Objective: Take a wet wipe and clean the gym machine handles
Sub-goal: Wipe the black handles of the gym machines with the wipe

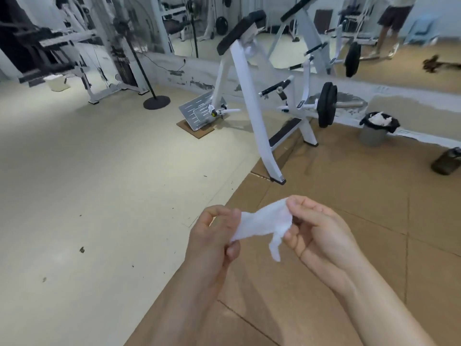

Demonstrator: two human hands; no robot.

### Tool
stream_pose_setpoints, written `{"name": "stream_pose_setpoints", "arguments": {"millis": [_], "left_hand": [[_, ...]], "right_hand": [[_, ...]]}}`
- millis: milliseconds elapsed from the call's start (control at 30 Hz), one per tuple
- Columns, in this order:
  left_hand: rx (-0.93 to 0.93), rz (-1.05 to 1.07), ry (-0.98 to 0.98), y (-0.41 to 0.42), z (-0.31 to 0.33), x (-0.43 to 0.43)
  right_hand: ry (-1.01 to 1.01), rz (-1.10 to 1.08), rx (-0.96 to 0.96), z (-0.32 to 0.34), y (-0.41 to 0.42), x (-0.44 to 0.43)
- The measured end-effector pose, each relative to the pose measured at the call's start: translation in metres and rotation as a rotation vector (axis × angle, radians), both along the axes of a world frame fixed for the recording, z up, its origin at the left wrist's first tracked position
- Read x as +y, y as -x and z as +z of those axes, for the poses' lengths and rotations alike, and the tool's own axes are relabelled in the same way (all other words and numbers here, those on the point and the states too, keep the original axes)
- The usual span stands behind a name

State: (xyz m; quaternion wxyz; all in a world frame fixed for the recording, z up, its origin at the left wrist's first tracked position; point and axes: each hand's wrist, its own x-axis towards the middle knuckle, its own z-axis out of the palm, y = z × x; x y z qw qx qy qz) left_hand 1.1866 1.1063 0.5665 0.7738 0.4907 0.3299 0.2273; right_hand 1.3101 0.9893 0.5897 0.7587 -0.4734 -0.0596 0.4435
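A white wet wipe (264,223) is stretched between both hands in the lower middle of the head view, one corner hanging down. My left hand (214,236) pinches its left end and my right hand (316,231) pinches its right end. Ahead stands a white gym machine (245,86) with a black pad on top. Its black handle (274,87) sticks out to the right of the frame, well beyond my hands. A black weight plate (327,104) hangs on its right side.
A bin lined with a black bag (376,128) stands by the wall at right, a dark bottle (447,162) further right. A round-based stand (156,102) and a metal footplate (198,112) sit left of the machine. Mirrors line the back wall.
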Motion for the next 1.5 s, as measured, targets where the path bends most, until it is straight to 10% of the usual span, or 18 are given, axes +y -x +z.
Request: {"name": "stream_pose_setpoints", "arguments": {"millis": [167,433,1000,1267,1500], "left_hand": [[0.133,-0.263,-0.419,-0.108,-0.005,0.042],[0.226,-0.360,-0.516,-0.332,-0.038,0.084],[0.141,-0.061,-0.148,-0.695,-0.074,0.291],[0.064,-0.100,0.217,-0.857,-0.079,0.449],[0.271,-0.115,-0.023,-0.944,-0.108,0.503]], "right_hand": [[0.089,-0.102,-0.100,-0.006,-0.111,0.032],[-0.023,0.029,-0.162,-0.023,-0.331,0.070],[0.595,0.083,-0.838,-0.087,-0.699,0.299],[0.235,-0.049,-0.016,-0.091,-0.839,0.442],[0.187,-0.095,0.184,-0.115,-0.931,0.506]]}}
